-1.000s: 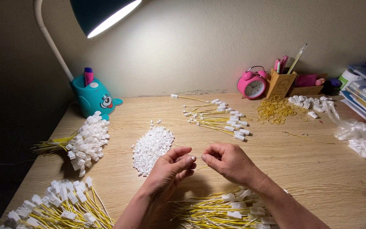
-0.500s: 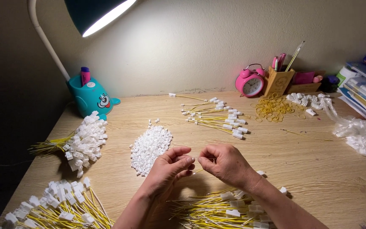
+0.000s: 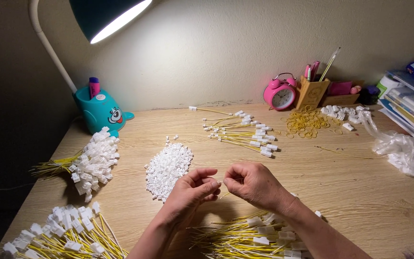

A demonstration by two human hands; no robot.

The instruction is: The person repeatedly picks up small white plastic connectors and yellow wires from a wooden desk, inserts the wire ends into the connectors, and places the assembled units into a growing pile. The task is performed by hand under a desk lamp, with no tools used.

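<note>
My left hand (image 3: 190, 194) and my right hand (image 3: 252, 184) meet fingertip to fingertip above the wooden desk (image 3: 360, 192). Between them I pinch a small white plastic connector and a thin yellow wire end; the fingers mostly hide both. Just left of my hands lies a heap of loose white connectors (image 3: 168, 168). Under my wrists lies a pile of yellow wires with white connectors (image 3: 250, 235).
Bundles of finished yellow wires lie at the left (image 3: 92, 160), front left (image 3: 63, 237) and centre back (image 3: 245, 132). A teal desk lamp (image 3: 101, 110), pink alarm clock (image 3: 280, 92), pen holder (image 3: 312, 88), yellow rubber bands (image 3: 305, 122), plastic bag (image 3: 403, 151) and stacked books (image 3: 410, 103) ring the desk.
My hands have drawn closer together, so the fingertips now touch. The view has shifted slightly; the piles on the desk stay where they were.
</note>
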